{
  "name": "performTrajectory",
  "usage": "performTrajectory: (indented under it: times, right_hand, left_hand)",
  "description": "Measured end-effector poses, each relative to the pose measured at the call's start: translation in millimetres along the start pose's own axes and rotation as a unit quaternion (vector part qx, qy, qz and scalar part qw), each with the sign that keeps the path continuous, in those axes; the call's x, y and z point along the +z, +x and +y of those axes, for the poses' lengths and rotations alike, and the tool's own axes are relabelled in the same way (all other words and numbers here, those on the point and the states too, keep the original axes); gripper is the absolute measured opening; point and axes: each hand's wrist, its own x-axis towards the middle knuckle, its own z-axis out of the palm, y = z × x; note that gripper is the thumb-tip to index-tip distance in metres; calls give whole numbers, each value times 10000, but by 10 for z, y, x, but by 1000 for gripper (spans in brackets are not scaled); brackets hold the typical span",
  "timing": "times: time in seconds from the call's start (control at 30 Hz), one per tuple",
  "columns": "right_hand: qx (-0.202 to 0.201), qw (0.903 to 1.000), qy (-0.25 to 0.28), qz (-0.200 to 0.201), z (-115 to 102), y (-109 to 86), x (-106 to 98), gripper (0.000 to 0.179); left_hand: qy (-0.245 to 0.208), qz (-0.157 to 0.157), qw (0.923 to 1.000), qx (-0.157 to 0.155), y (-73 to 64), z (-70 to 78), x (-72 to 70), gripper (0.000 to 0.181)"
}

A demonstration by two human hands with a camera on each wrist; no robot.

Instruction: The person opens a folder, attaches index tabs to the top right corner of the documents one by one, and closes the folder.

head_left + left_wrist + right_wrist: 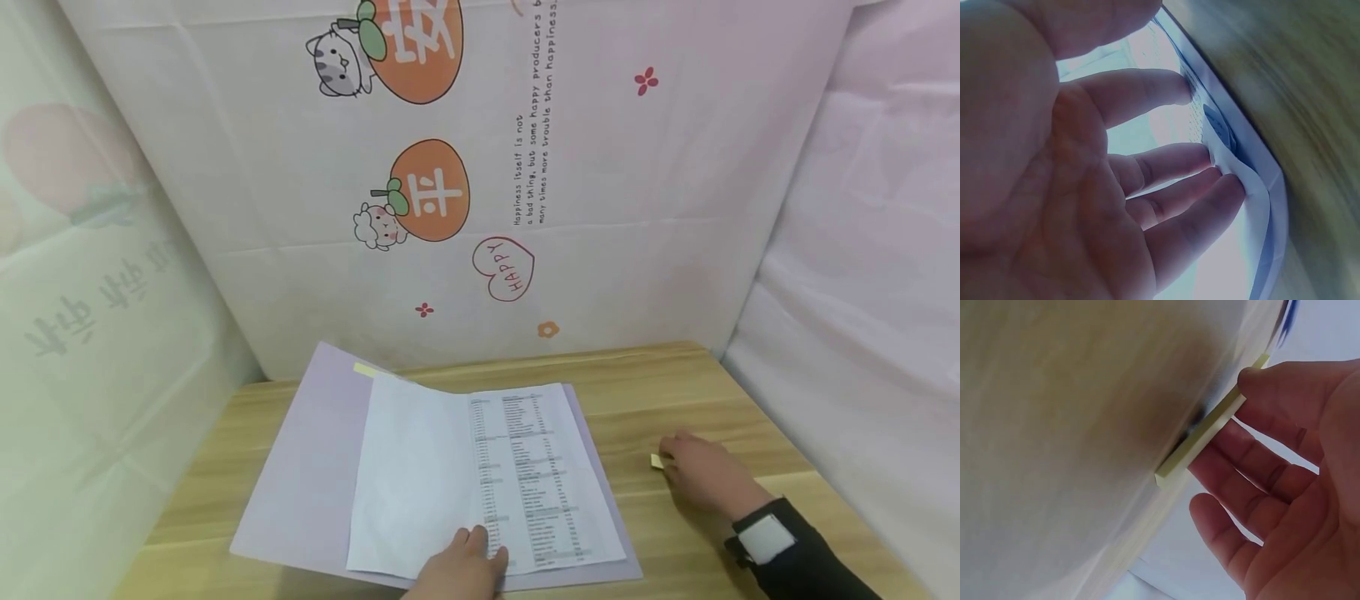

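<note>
An open purple folder (300, 475) lies on the table with white sheets inside. Its left-hand page (416, 475) is blank, and the right-hand page (528, 479) carries a printed table. My left hand (459, 571) rests on the lower part of the pages, its fingers extended and slightly bent; in the left wrist view the fingertips (1197, 150) touch the paper near the folder's edge. To the right of the folder, my right hand (708, 475) pinches a thin pale-yellow pad of sticky notes (1200, 447) between thumb and fingers, at the tabletop. In the head view most of the pad is hidden.
A yellow strip (365, 369) sits near the top edge of the folder's left cover. Wood-grain table (622, 400) extends around the folder. Printed white cloth (600, 208) hangs behind, with more cloth on both sides.
</note>
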Motion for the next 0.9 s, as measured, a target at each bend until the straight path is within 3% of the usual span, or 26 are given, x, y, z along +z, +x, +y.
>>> performTrajectory:
  times: [0.47, 0.73, 0.9]
  right_hand:
    - [519, 9968, 407, -441, -98, -57, -129, 16]
    - [859, 9936, 567, -465, -121, -84, -175, 15]
    - [843, 9929, 826, -173, -274, -97, -186, 19]
  left_hand:
    - [39, -46, 10000, -61, -27, -1, -7, 73]
    - [23, -155, 9997, -174, -24, -13, 26, 78]
    - [37, -155, 9997, -194, -21, -5, 10, 69]
